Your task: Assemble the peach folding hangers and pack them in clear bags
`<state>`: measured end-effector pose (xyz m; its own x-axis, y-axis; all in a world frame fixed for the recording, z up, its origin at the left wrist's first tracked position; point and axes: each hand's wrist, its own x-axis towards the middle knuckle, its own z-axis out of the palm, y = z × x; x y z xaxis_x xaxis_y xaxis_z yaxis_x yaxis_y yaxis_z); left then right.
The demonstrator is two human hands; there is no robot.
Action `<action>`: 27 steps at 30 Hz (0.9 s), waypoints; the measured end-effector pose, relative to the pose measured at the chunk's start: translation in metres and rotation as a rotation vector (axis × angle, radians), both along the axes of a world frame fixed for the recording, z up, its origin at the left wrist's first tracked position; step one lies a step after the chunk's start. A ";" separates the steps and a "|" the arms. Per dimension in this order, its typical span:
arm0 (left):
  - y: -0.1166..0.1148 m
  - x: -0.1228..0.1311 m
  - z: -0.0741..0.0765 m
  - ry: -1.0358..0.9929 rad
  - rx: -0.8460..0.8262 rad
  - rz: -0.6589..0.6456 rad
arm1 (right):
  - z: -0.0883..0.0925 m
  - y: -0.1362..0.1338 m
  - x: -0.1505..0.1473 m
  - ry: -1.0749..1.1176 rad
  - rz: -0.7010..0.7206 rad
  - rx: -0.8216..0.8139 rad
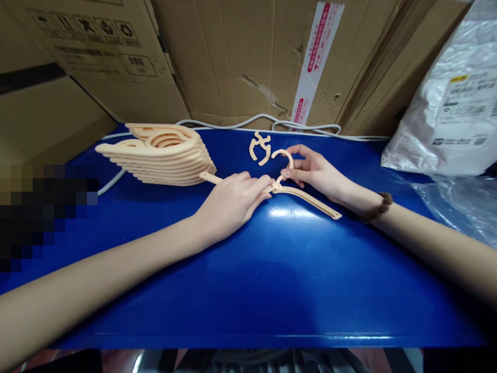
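Note:
A cream plastic clothes hanger [310, 200] lies across the blue table, its two arms spread and its hook curling up from the centre joint. My left hand [236, 199] is closed over the hanger's left arm, close to the joint. Between the thumb and fingers of my right hand [316, 171] is the lower part of the hook. Just behind the hands lie several loose cream hooks [264, 150], bunched together. A neat stack of cream hangers [166, 160] stands to the left, near the tip of the held hanger's left arm.
Cardboard boxes [233, 57] form a wall along the back. A white cable [217, 124] runs along their foot. At the right is a clear plastic bag with a label [446, 109], and more clear film [458, 202] lies in front of it. The blue table [240, 295] has its near edge at the bottom.

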<state>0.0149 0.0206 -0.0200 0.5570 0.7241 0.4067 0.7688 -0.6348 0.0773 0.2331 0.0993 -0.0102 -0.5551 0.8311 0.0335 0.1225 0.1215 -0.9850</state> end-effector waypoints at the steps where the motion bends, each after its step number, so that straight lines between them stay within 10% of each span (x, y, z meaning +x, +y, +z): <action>1: 0.000 0.000 0.000 0.001 0.005 0.004 | 0.000 0.000 0.000 -0.006 -0.002 0.004; 27: -0.001 -0.003 -0.003 -0.140 0.034 -0.052 | 0.001 -0.002 0.002 -0.062 0.045 0.054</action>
<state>0.0115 0.0200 -0.0230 0.5295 0.6805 0.5064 0.7183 -0.6773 0.1592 0.2347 0.0971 -0.0097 -0.5945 0.8030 0.0418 0.1766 0.1811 -0.9675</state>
